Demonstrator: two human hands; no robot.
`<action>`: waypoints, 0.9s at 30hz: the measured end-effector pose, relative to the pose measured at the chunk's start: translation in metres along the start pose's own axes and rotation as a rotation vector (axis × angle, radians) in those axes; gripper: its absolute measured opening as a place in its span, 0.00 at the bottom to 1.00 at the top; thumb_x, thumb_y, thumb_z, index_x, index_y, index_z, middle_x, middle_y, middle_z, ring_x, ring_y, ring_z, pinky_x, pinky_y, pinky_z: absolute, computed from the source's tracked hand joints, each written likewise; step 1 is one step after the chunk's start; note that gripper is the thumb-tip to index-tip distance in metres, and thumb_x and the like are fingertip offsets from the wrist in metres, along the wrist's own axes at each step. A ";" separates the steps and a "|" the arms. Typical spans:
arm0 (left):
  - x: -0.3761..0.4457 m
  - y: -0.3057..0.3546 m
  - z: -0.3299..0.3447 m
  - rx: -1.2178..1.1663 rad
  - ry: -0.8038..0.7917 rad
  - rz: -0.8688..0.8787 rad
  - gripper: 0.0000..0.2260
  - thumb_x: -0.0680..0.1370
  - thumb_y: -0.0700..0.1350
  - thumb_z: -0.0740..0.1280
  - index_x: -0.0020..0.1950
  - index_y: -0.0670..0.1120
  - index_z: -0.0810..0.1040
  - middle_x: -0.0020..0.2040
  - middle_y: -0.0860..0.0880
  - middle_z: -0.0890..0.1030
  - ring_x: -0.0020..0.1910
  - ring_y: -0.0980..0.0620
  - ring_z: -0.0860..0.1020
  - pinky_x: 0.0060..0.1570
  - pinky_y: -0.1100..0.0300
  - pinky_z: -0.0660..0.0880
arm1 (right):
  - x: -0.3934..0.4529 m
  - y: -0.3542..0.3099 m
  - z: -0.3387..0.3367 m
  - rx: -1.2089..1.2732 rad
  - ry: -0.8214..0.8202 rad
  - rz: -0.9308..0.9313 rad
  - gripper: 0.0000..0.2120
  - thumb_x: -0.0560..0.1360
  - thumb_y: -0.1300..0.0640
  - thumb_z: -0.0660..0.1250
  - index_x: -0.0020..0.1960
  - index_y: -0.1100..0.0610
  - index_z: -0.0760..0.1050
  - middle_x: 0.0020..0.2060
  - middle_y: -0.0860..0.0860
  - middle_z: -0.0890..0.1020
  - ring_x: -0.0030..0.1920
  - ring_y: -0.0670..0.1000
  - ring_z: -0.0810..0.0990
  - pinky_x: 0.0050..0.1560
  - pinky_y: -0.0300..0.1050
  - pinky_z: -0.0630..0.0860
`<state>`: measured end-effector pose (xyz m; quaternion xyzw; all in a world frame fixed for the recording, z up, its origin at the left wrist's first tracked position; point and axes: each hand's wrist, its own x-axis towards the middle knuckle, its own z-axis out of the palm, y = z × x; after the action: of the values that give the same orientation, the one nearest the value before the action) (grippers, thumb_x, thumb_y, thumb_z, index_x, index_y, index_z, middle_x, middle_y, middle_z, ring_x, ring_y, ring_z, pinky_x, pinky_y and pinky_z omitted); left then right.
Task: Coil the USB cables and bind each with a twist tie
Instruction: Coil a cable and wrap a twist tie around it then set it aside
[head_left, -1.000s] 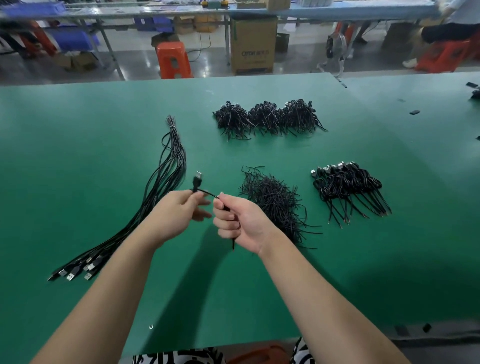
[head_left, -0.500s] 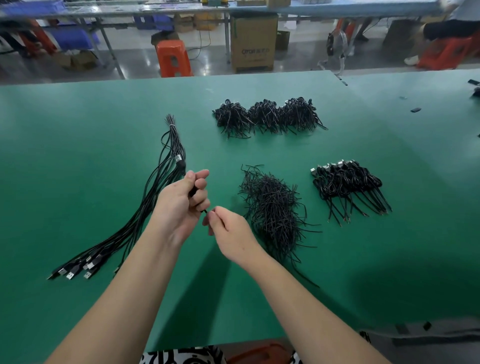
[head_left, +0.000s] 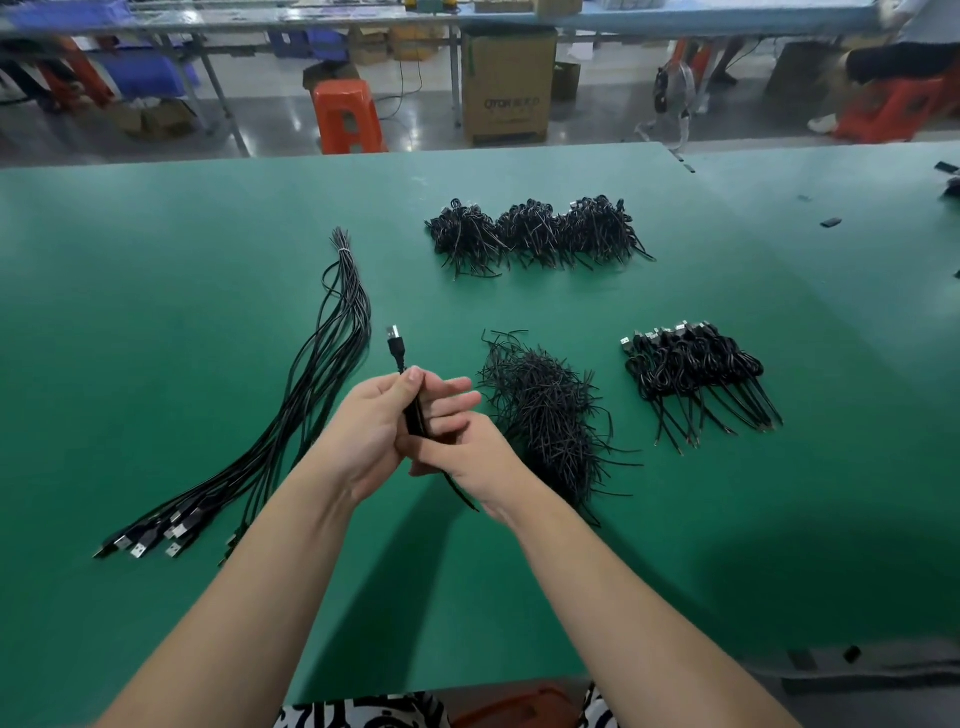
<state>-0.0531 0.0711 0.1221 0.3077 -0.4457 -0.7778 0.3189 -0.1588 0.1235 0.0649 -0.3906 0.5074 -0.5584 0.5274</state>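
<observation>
My left hand (head_left: 382, 415) grips a folded black USB cable (head_left: 414, 415), whose plug (head_left: 395, 340) sticks up past my thumb. My right hand (head_left: 467, 457) pinches the lower part of that cable right below the left hand; a loose end trails out under the right wrist. A bundle of uncoiled black USB cables (head_left: 322, 374) lies to the left, plugs toward me. A pile of black twist ties (head_left: 545, 410) sits just right of my hands. Bound coils (head_left: 691, 369) lie farther right.
Three clumps of bound cables (head_left: 535, 236) lie at the far middle of the green table (head_left: 156, 260). Small black bits (head_left: 830, 222) lie at the far right. Beyond the table stand an orange stool (head_left: 348, 117) and a cardboard box (head_left: 509, 83).
The cable went from stretched between my hands to folded into my left hand. The plug now points up above the thumb, and my right hand has closed in under the left.
</observation>
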 end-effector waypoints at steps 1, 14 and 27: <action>0.000 0.000 -0.001 0.000 -0.029 -0.011 0.13 0.84 0.43 0.58 0.45 0.37 0.75 0.56 0.34 0.82 0.54 0.37 0.83 0.47 0.51 0.83 | 0.000 0.000 0.000 0.035 -0.011 -0.008 0.10 0.73 0.63 0.75 0.54 0.56 0.83 0.46 0.54 0.84 0.48 0.50 0.82 0.46 0.48 0.82; 0.002 0.010 -0.025 0.239 -0.364 -0.231 0.13 0.81 0.45 0.61 0.45 0.40 0.82 0.53 0.35 0.83 0.44 0.44 0.84 0.43 0.51 0.76 | -0.005 0.015 0.001 0.017 0.061 0.055 0.12 0.70 0.71 0.73 0.49 0.71 0.73 0.39 0.56 0.68 0.42 0.56 0.65 0.45 0.52 0.75; 0.009 -0.004 -0.040 0.158 -0.395 -0.330 0.13 0.78 0.45 0.65 0.47 0.36 0.82 0.53 0.32 0.82 0.49 0.39 0.83 0.54 0.50 0.80 | -0.014 0.033 -0.010 0.004 0.044 0.075 0.14 0.67 0.63 0.77 0.47 0.63 0.74 0.34 0.51 0.70 0.40 0.51 0.69 0.53 0.49 0.74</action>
<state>-0.0293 0.0461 0.1004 0.2424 -0.5025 -0.8270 0.0697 -0.1602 0.1414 0.0322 -0.3579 0.5321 -0.5479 0.5373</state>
